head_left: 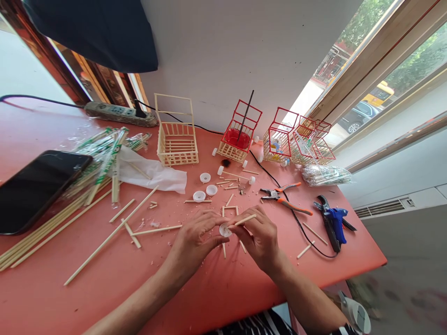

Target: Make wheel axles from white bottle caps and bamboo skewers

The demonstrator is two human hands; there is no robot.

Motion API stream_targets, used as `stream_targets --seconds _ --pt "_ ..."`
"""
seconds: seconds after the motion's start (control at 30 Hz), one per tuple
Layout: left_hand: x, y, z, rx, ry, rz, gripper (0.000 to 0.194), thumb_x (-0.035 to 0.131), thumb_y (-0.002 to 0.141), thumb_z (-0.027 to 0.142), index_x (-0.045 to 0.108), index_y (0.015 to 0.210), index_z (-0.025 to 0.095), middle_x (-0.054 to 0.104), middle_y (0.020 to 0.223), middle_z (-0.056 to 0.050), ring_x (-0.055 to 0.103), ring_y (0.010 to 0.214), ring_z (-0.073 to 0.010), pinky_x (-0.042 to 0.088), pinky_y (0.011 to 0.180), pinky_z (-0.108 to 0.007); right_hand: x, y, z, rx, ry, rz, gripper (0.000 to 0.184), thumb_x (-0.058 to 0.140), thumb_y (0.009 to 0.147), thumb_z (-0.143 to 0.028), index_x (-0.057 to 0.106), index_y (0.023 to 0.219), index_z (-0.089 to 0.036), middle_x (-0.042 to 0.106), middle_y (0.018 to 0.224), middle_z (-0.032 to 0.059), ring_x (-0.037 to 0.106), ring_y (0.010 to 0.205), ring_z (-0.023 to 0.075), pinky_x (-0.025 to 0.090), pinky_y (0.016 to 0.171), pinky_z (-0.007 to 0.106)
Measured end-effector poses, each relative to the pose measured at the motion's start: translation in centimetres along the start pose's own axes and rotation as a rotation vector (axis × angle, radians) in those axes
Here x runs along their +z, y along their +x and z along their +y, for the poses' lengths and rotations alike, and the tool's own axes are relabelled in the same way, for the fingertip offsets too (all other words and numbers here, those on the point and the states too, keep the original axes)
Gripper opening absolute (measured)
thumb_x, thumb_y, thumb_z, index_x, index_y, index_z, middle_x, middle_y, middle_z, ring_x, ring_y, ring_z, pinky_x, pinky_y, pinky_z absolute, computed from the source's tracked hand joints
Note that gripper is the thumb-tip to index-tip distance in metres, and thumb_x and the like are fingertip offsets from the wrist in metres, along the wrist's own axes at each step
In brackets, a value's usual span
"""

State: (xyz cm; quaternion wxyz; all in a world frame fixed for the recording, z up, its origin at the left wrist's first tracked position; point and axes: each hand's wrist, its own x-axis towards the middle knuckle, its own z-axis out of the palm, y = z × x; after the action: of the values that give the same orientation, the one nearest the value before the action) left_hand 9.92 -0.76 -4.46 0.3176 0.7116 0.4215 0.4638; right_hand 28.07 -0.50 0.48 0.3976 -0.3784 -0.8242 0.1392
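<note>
My left hand [199,231] has its fingers closed on the rim of a white plastic bottle cap [225,230], the hollow side facing me. My right hand [257,235] pinches a short wooden stick [246,220], its inner end at the cap's edge; whether the two touch I cannot tell. Just beyond my fingers lies a small U-shaped frame of sticks [230,208]. Stick ends show on the table below my hands, partly hidden. Three more caps [205,177] lie further off, near a stick axle [236,175] with a white cap wheel at each end.
Little stick carts stand along the wall, one plain [177,144] and several red-trimmed, one holding a red cup [237,138]. Pliers [288,197] and a blue glue gun [335,223] lie right. Left are a phone [44,188], long sticks [101,249], wrapped chopsticks [108,163] and a power strip [118,113].
</note>
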Motion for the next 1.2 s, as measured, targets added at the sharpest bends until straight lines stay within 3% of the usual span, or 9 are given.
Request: stream_targets --seconds 1.2 --pt "-0.01 -0.02 0.00 0.037 -0.007 0.017 0.017 0.076 0.085 0.029 0.075 0.101 0.022 0.079 0.096 -0.004 0.070 0.096 -0.0230 0.054 0.085 -0.032 0.08 -0.06 0.03 -0.005 0.011 -0.007 0.016 0.058 0.101 -0.022 0.065 0.087 -0.022 0.075 0.080 0.0012 0.059 0.070 0.0156 0.041 0.073 0.033"
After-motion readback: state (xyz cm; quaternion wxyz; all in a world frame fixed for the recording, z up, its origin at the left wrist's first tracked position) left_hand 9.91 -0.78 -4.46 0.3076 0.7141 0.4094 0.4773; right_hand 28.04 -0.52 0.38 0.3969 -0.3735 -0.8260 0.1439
